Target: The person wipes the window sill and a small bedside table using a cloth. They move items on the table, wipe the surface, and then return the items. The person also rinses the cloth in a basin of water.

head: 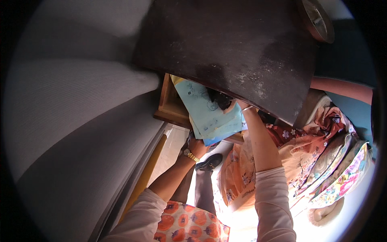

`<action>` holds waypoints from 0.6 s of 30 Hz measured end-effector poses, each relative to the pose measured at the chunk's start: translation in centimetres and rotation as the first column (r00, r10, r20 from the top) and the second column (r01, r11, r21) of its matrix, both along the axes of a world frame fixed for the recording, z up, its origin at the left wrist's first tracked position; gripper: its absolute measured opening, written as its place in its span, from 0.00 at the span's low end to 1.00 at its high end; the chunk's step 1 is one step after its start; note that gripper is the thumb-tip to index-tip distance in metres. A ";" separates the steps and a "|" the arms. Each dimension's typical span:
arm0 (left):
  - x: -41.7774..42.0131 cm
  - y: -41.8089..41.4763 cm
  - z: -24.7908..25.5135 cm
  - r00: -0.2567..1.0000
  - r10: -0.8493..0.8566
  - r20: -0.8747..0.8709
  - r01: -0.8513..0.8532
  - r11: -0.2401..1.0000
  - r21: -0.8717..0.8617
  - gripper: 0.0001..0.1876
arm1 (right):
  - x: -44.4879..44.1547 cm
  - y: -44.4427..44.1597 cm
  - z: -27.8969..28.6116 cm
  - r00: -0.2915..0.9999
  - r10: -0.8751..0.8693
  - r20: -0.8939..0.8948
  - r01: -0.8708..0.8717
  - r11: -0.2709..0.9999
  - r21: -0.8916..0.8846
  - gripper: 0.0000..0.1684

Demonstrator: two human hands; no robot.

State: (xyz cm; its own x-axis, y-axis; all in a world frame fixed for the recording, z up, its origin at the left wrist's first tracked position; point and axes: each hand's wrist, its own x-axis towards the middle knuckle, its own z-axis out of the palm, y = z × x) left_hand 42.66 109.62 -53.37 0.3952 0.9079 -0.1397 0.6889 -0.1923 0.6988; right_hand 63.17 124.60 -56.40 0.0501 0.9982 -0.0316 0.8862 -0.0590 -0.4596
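Note:
Before me a wooden drawer (173,116) is pulled out from beneath a dark tabletop (223,45). Several light blue paper sheets or folders (199,112), bearing writing and stamps, stick out over its front. My left hand (199,145), with a gold watch on the wrist, grips their lower edge, where a brighter blue piece (215,139) shows; its fingers are partly hidden beneath. My right hand (242,105), a bangle on its wrist, reaches into the drawer under the tabletop's edge, so its fingers are mostly hidden. Close to it, a dark object (223,100) lies over the sheets.
Grey curtains (75,121) hang along the left. A bed with floral bedding (290,148) and patterned cushions (344,178) is on the right. On the tabletop's far right corner rests a round metal dish-like object (319,21). Below are my shoe (211,161) and printed apron (190,222).

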 end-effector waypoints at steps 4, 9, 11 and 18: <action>-0.1 1.3 1.2 0.999 -0.035 0.017 0.034 0.994 0.106 0.06 | 1.6 1.1 -1.8 0.991 0.133 0.018 -0.133 0.962 0.238 0.27; 0.7 2.8 3.3 0.994 -0.099 0.038 0.097 0.995 0.037 0.20 | 4.1 -0.2 -1.9 0.951 0.308 0.017 -0.276 0.826 0.492 0.28; -0.5 3.1 3.0 0.998 -0.007 0.066 -0.003 0.988 0.155 0.19 | -1.1 -2.1 3.5 0.968 0.171 0.185 -0.123 0.961 -0.247 0.27; 0.2 2.5 2.1 0.995 0.016 0.096 -0.017 1.000 0.001 0.20 | -6.6 -6.9 17.8 0.974 0.027 -0.225 -0.056 0.990 -0.127 0.34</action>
State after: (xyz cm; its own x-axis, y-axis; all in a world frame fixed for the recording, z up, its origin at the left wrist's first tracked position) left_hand 42.86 112.13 -51.26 0.3917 0.9147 -0.1000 0.6221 -0.1831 0.7612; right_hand 56.59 117.70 -38.63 -0.0144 0.9856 -0.1682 0.7658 -0.0973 -0.6356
